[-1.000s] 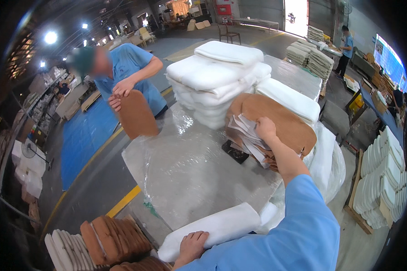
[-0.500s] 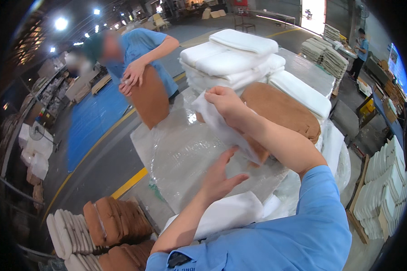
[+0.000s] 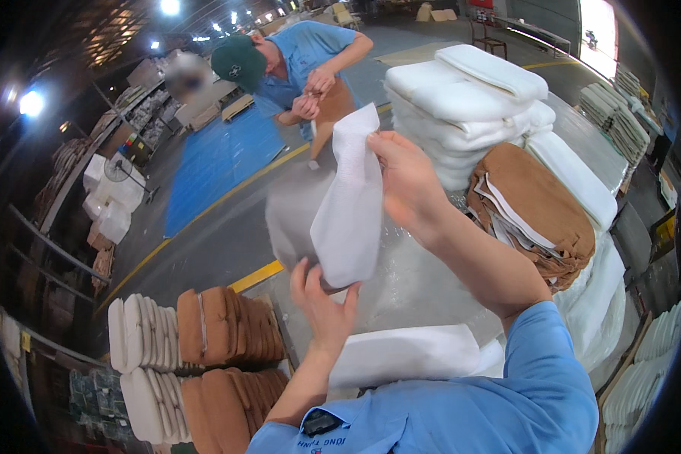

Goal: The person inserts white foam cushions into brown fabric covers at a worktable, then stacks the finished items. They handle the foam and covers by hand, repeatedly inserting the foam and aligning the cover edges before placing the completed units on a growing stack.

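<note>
A floppy piece of white and light-grey fabric [image 3: 348,219] hangs in front of me above the table [image 3: 416,284]. My right hand [image 3: 410,181] pinches its upper right edge between thumb and fingers. At the lower edge, my left hand [image 3: 321,306] has its fingers and thumb around the fabric, with some fingertips behind it. To the right of my right forearm lies a stack of folded brown fabric [image 3: 541,204] with white strips showing between its layers. A white folded pad or roll [image 3: 405,352] rests close to my body.
Thick white pads [image 3: 465,98] are piled at the far side of the table. Beyond the fabric, a co-worker in a blue shirt [image 3: 303,57] handles a brown piece [image 3: 333,113]. Brown cushions [image 3: 231,325] and cream cushions [image 3: 144,333] are stacked at lower left.
Both hands have moved left with the white fabric, lifting it off the brown stack and opening it out. My left hand, spread before, now grips its lower edge. My view has turned left.
</note>
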Motion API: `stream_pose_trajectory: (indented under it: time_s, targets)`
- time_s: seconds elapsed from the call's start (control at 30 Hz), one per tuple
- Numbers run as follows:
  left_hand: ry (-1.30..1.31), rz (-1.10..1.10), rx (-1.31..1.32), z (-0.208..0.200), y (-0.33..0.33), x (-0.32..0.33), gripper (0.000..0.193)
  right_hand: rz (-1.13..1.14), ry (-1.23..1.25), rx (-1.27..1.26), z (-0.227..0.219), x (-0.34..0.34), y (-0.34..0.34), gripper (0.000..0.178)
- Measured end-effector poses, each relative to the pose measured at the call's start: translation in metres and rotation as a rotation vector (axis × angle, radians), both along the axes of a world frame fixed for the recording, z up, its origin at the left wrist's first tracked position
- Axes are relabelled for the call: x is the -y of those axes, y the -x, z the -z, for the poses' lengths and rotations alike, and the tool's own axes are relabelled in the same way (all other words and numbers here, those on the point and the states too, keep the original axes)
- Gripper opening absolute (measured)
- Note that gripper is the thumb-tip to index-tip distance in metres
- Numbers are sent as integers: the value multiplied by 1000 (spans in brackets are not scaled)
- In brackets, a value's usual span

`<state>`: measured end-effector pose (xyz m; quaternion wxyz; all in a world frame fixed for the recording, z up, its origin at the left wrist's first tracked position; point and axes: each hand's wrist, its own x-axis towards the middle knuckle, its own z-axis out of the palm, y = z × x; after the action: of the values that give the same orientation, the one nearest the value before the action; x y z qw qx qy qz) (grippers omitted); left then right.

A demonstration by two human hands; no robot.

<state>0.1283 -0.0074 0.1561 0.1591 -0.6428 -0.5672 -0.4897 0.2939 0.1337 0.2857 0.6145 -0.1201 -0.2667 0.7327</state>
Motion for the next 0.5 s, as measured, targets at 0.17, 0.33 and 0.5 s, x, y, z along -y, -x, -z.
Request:
stream_pose_trajectory:
  time_s: [0.17,0.33,0.5]
  targets:
    - [903,310,94,5,38,-10,46,-11,-107,138,9,-13,15,20]
    - [1065,976,1211,27,48,-17,32,3,-100,703,47,-29,-11,51]
    - [920,1240,1792,31,35,-23,25,-260,-336,714,97,20,-76,52]
